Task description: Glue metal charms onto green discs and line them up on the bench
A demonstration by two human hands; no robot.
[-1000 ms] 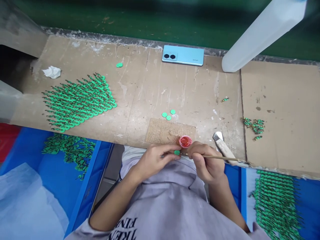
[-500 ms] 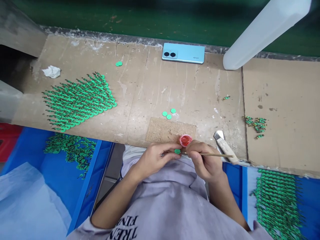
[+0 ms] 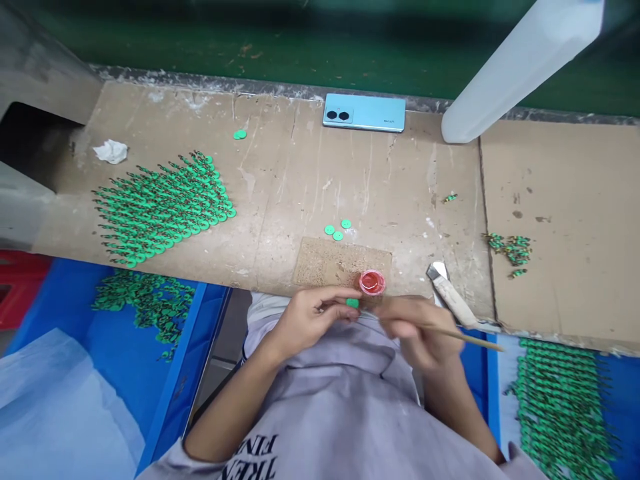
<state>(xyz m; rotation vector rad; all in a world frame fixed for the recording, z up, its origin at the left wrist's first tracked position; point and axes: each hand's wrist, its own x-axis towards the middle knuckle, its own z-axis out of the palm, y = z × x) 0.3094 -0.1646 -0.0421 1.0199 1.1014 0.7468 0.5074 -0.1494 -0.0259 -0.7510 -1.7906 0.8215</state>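
Observation:
Between thumb and fingers my left hand [image 3: 313, 317] pinches a small round green disc [image 3: 353, 303] at the table's front edge. My right hand [image 3: 425, 330], a little blurred, is closed around a thin wooden stick [image 3: 473, 340], whose rear end points right. Its front tip is hard to make out. Just beyond both hands stands a small tub of red paste [image 3: 371, 283] beside a piece of cardboard [image 3: 325, 260]. Three loose green discs [image 3: 338, 235] with small holes lie past the cardboard.
Rows of green discs with metal pieces [image 3: 165, 207] cover the left of the table. A phone [image 3: 364, 113] and a white post [image 3: 515, 73] stand at the back. A utility knife [image 3: 450, 293] and small green-and-gold parts [image 3: 515, 250] lie right. Blue trays [image 3: 170, 380] flank my lap.
My right hand has moved slightly right with the stick, away from the disc and the tub. My left hand still holds the disc in nearly the same place.

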